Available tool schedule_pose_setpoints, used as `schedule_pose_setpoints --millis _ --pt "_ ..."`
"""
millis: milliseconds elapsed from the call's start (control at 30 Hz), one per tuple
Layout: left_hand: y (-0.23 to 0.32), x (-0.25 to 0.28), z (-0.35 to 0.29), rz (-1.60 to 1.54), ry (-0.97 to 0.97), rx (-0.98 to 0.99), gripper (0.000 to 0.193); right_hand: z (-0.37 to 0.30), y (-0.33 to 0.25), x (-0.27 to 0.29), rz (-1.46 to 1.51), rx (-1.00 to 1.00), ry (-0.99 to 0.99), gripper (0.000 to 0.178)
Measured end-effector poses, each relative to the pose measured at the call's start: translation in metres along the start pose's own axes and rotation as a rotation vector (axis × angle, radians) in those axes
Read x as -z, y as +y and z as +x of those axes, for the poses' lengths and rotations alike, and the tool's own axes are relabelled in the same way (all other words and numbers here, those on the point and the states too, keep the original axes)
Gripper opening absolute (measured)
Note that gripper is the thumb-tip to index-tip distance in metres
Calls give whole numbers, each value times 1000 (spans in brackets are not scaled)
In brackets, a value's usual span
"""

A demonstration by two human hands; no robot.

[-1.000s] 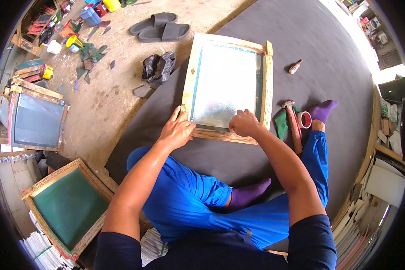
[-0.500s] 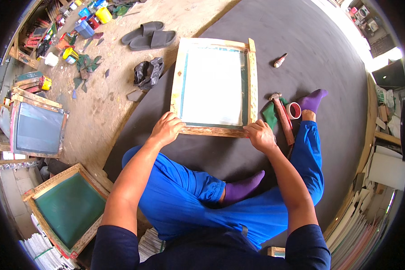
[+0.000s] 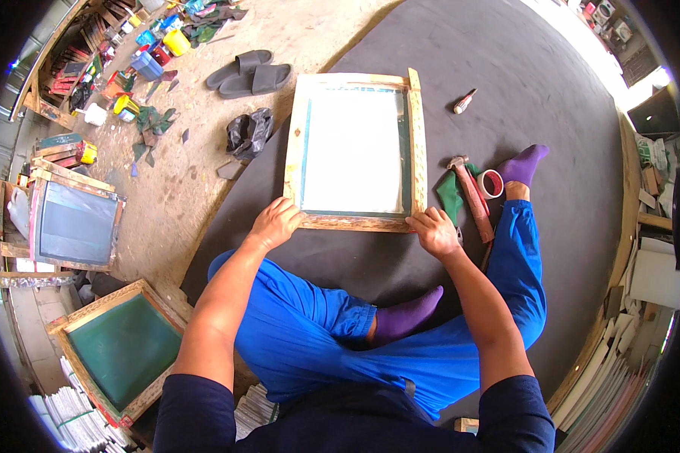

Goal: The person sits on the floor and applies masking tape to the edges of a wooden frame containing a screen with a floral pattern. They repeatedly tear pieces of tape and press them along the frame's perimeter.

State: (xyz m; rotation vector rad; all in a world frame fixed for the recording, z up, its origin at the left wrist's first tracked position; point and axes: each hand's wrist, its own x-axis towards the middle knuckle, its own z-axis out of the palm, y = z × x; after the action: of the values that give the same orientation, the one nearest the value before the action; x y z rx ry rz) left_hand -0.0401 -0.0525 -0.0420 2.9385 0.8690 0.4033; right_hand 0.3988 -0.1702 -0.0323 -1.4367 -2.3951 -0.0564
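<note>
A wooden screen-printing frame [image 3: 359, 222] with pale mesh and a dark green border is held by its near corners, over the dark board. My left hand [image 3: 277, 222] closes round the near left corner. At the near right corner, my right hand [image 3: 435, 231] grips the wood with bent fingers. Just right of that hand lie a green scrap of cloth [image 3: 450, 198], a hammer [image 3: 476, 204] with a reddish handle, and a roll of tape [image 3: 491, 183]. Farther off rests a small tool with a pale and red handle [image 3: 465, 101], probably a cutter.
The dark board [image 3: 536, 249] spreads under my legs. Beyond its left edge are grey slides [image 3: 268, 80], a black plastic bag [image 3: 249, 134] and paint tubs [image 3: 148, 66]. A green-meshed frame [image 3: 121, 351] and a grey-meshed one [image 3: 75, 223] stand left. Stacked sheets [image 3: 604, 385] line the right.
The frame has shifted slightly left, and its far edge sits a little lower in the picture. Both hands keep their hold on the near corners. The view has turned slightly.
</note>
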Motion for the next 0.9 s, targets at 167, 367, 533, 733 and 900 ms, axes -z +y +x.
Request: schedule_pose_setpoints --millis 167,367,533,733,900 --pt "2 5 1 42 13 -69 16 -10 -3 3 -55 11 12 32" --pt "11 9 0 160 13 -124 19 -14 -13 4 -105 -37 5 33" --pt "14 6 -2 43 -3 -4 20 2 -14 14 172 -220 83 26" --pt "36 21 20 17 109 81 27 -22 52 11 34 -681 75 24" --pt "96 -6 63 -226 51 223 39 -15 64 28 21 -963 -138 29"
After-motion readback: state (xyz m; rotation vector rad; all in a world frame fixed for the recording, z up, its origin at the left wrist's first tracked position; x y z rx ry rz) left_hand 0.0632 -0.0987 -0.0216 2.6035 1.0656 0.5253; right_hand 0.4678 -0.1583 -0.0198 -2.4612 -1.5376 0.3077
